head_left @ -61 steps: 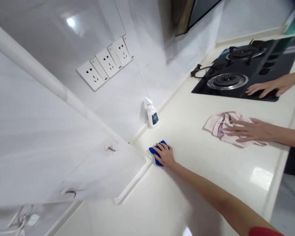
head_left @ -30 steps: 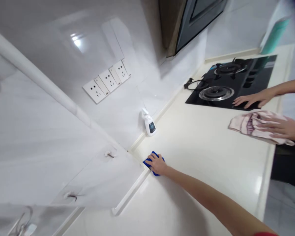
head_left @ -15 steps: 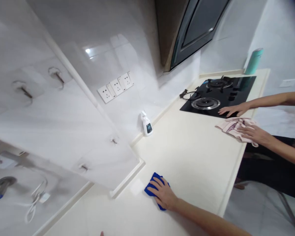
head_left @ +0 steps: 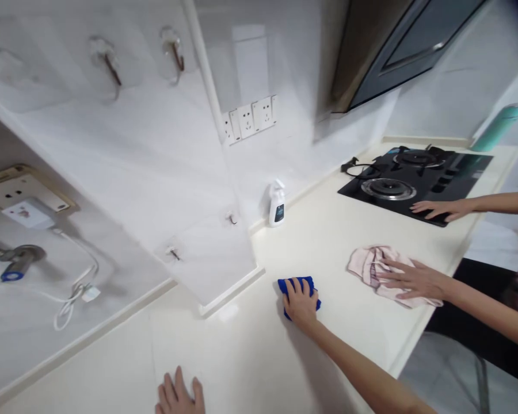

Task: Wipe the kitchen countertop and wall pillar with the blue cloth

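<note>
My right hand (head_left: 301,302) presses down on a folded blue cloth (head_left: 313,286) on the cream countertop (head_left: 336,241), just right of the wall's jutting corner. At the bottom edge my left hand (head_left: 179,395) lies flat on the counter with fingers stretched out, holding nothing. Only its fingers show.
Another person's hand (head_left: 410,279) rests on a pink cloth (head_left: 366,261); their other hand (head_left: 435,209) sits on the black gas hob (head_left: 397,172). A white spray bottle (head_left: 277,203) stands by the wall. Sockets (head_left: 250,119), wall hooks (head_left: 112,66), a teal bottle (head_left: 498,126) and a range hood (head_left: 397,46) surround the counter.
My right hand slid the blue cloth away from the wall corner, toward me and to the right. My left hand came into view. The other person's pink cloth moved back toward the counter's middle.
</note>
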A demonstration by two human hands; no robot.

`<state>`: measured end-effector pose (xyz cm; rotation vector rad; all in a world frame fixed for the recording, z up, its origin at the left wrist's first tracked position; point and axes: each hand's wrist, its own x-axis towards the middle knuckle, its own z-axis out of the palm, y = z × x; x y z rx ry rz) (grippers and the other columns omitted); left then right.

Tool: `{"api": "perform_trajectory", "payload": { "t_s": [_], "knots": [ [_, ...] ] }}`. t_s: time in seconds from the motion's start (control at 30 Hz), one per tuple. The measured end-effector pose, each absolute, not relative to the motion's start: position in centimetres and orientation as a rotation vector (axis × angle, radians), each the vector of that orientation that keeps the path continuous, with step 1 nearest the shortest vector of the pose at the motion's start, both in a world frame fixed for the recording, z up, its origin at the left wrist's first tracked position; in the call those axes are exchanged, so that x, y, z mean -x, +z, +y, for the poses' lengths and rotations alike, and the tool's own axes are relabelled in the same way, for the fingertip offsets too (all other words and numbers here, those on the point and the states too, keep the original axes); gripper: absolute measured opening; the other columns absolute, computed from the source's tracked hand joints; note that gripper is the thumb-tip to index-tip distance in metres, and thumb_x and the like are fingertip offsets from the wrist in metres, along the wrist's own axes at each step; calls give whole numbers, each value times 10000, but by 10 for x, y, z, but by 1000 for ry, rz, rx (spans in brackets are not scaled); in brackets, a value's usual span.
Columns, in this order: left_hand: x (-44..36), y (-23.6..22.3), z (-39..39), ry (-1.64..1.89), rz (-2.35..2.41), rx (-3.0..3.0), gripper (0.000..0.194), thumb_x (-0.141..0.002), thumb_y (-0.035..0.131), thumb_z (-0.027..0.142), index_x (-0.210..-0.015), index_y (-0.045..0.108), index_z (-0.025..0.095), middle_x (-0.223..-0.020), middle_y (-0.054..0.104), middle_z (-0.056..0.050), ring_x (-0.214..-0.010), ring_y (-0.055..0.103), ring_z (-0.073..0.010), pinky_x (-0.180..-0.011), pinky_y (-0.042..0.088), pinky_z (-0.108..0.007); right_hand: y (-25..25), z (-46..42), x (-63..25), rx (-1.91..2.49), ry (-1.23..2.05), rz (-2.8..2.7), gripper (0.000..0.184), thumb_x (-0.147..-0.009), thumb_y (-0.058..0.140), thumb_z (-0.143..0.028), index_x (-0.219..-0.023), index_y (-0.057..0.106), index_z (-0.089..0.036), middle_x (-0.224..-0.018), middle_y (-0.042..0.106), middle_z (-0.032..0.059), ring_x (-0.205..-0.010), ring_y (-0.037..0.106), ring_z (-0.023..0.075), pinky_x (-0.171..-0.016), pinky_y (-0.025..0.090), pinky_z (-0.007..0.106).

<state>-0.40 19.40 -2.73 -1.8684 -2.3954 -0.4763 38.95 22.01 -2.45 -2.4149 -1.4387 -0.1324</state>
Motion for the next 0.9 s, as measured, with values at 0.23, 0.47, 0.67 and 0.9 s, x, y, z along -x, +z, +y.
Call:
{"api": "perform_trajectory", "payload": {
  "t_s": [0.23,0.47,0.67,0.9],
  "knots": [
    [1,-20,190,-404,-2393,1898,603,-921,303,455,-1423,461,160,-1567,395,-183,-1494,257,-352,-1193,257,-583,-19,269,-274,2357,72,-1670,594,-909,422,-356,-1458,427,-132,-1537,376,208,-1395,280,483,-1061,199,704],
    [4,-24,186,-440,-2365,1895,570,-938,304,416,-1412,478,149,-1550,417,-197,-1494,257,-339,-1201,242,-580,-7,247,-163,1800,532,-2206,718,-890,444,-449,-1535,294,-170,-1619,223,158,-1482,131,434,-1152,99,699],
    [9,-28,189,-489,-2379,1846,554,-948,261,407,-1383,522,185,-1529,467,-156,-1466,328,-336,-1188,281,-569,17,239,-162,1439,629,-2378,718,-918,397,-559,-1529,292,-197,-1623,212,152,-1479,153,420,-1155,134,700],
    [14,-39,196,-540,-2329,1834,604,-943,214,456,-1401,499,184,-1523,471,-162,-1456,347,-343,-1170,309,-563,4,187,-239,1608,490,-2209,633,-962,326,-591,-1512,339,-279,-1606,289,90,-1465,216,396,-1144,201,682]
  ]
}}
